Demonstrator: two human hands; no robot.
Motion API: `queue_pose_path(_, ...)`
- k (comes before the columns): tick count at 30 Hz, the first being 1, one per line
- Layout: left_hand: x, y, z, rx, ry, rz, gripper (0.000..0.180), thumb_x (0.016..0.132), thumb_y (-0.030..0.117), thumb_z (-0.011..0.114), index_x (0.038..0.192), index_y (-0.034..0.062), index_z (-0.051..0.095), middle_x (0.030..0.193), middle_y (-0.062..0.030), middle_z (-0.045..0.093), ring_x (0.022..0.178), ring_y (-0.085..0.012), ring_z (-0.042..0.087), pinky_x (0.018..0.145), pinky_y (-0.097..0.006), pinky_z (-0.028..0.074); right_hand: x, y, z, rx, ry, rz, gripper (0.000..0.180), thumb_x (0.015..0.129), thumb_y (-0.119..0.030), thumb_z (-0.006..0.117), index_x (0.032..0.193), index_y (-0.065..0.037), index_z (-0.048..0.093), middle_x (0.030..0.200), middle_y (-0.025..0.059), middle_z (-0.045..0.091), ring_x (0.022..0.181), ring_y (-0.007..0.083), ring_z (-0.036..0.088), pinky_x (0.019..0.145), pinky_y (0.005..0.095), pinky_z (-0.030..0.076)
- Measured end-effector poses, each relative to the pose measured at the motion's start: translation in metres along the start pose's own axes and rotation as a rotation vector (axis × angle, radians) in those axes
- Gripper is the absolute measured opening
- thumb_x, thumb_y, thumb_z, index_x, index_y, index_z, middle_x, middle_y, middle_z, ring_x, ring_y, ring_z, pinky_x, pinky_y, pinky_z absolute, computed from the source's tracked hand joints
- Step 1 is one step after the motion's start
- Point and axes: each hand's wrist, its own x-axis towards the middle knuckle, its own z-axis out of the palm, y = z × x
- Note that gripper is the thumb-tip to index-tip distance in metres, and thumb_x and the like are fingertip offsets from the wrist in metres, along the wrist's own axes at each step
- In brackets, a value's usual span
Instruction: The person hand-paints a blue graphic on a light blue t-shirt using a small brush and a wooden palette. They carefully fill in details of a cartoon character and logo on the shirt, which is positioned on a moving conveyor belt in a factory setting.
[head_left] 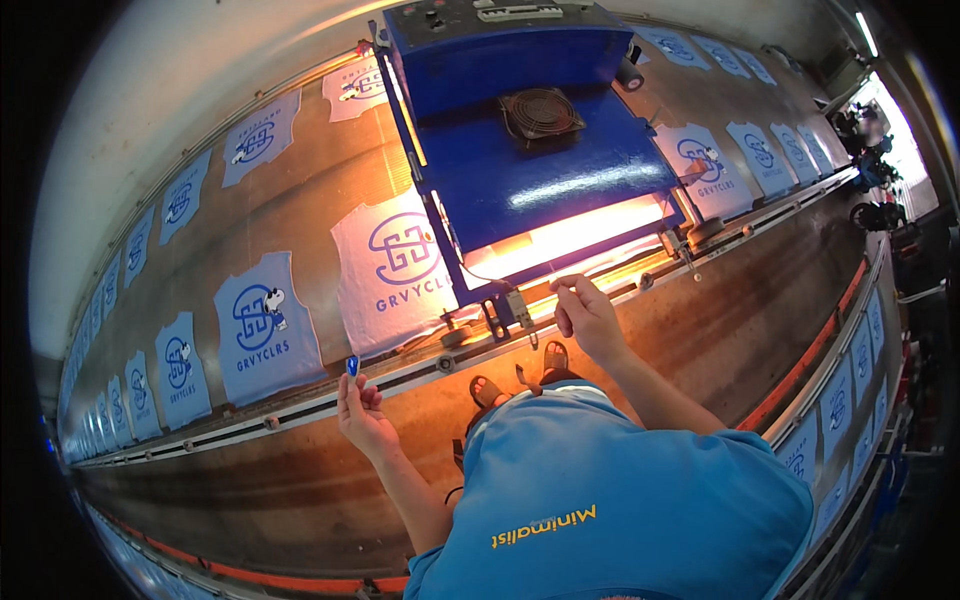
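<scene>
My left hand (362,408) is raised over the metal rail (300,405) and pinches a small blue object (352,365) between thumb and fingers. My right hand (585,315) reaches to the front edge of the blue heater unit (530,150), fingers curled near its glowing orange slot (570,238); whether it grips anything is unclear. A white printed shirt piece (385,265) lies half under the heater on the long table.
Rows of light-blue printed shirt pieces (262,325) line the long brown table (330,180) to both sides. A fan grille (542,110) sits on the heater top. My sandalled feet (520,375) stand on the floor. A second table with prints (850,380) runs at right.
</scene>
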Motion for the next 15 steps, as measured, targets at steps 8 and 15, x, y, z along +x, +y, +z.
queue_pose_path(8, 0.02, -0.012, -0.004, -0.018, -0.083, -0.07, 0.033, 0.102, 0.014, 0.065, 0.132, 0.0023, 0.064, 0.104, -0.0093, 0.075, 0.076, -0.0102, 0.067, 0.067, -0.023, 0.055, -0.005, 0.006, -0.005, -0.032, 0.149, -0.149, 0.017, 0.11, -0.018, 0.049, 0.111, -0.004, 0.058, 0.078, 0.0059, 0.067, 0.07, 0.01, 0.063, 0.065, 0.0251, 0.051)
queue_pose_path(15, 0.032, -0.026, 0.001, -0.031, -0.116, -0.099, 0.032, 0.102, 0.014, 0.065, 0.132, 0.0026, 0.064, 0.104, -0.0088, 0.075, 0.077, -0.0103, 0.066, 0.068, -0.023, 0.054, 0.015, -0.006, -0.032, -0.31, 0.315, -0.394, 0.02, 0.108, -0.018, 0.054, 0.103, -0.002, 0.065, 0.092, 0.0018, 0.068, 0.084, 0.0079, 0.062, 0.073, 0.0245, 0.051)
